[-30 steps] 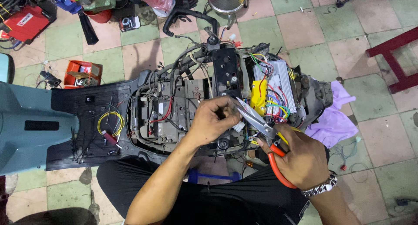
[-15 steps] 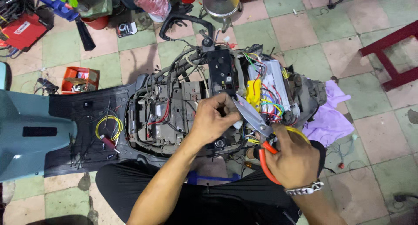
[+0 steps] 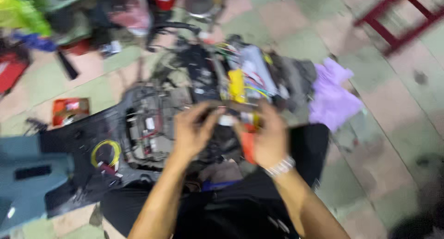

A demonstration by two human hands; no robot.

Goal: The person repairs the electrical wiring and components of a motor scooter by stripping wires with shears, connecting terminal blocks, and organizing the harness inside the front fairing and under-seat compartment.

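Pliers (image 3: 245, 128), blurred, orange-handled, in right hand (image 3: 270, 137)

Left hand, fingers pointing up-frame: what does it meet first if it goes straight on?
Likely the yellow block in the wire bundle on the opened scooter body, just beyond the left hand. The frame is motion-blurred and depth is unclear, so treat this as a guess.

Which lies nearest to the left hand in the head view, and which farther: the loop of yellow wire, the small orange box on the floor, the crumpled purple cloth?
From the left hand:
1. Loop of yellow wire, to its left on the black panel.
2. Small orange box, farther left on the tiled floor.
3. Crumpled purple cloth, far right, beyond the right hand.
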